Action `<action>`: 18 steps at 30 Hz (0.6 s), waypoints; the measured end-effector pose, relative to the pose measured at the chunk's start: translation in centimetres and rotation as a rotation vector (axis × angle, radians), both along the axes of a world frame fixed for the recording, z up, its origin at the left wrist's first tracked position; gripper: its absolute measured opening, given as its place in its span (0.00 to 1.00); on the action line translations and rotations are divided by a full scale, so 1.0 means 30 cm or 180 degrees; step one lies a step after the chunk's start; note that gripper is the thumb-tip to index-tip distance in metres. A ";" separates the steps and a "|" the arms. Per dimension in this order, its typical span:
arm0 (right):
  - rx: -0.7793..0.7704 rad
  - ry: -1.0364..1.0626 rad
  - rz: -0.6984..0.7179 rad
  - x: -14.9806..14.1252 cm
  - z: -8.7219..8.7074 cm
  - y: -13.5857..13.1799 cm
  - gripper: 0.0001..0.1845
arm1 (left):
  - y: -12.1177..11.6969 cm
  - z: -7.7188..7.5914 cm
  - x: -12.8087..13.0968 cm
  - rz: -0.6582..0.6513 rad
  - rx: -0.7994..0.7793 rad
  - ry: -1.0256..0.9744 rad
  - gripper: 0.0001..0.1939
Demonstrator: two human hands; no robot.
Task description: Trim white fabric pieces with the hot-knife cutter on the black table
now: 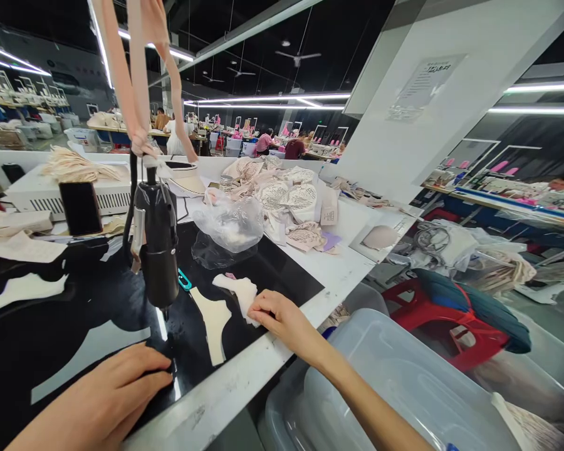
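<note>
My right hand (282, 319) pinches the lower right edge of a small stack of white curved fabric pieces (242, 291) on the black mat (282, 266). Beside that stack lies a cream curved piece (212, 322), apart from both hands. My left hand (126, 382) rests on the mat with its fingers stretched out, next to a grey translucent curved template (94, 351); the hand hides part of the template's near side. A black cylindrical tool (157, 244) hangs upright over the mat between my hands. Behind the cream piece is a teal-handled small tool (184, 280).
A white curved piece (26, 291) lies at the left. Behind stand a dark phone (79, 208), a white vented box (113, 202), a clear plastic bag (232, 222) and lace-patterned cups (286, 195). Grey plastic bins (404, 369) and a red stool (470, 338) are at the right.
</note>
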State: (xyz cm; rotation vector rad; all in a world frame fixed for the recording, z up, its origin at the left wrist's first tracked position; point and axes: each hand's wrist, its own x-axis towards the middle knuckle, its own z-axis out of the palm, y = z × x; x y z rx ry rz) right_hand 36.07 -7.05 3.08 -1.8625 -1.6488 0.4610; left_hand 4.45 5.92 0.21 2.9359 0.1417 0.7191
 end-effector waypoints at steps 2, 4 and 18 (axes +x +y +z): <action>0.0016 0.0098 -0.0018 0.004 -0.007 -0.002 0.14 | -0.019 0.030 0.051 -0.0229 0.0082 0.0006 0.19; 0.0024 0.0208 -0.0044 0.010 -0.018 -0.002 0.13 | -0.044 0.064 0.099 -0.0371 0.0118 0.0014 0.20; 0.0151 0.1436 -0.0419 0.054 -0.004 0.003 0.14 | -0.131 0.051 0.406 0.0094 0.0476 0.0729 0.20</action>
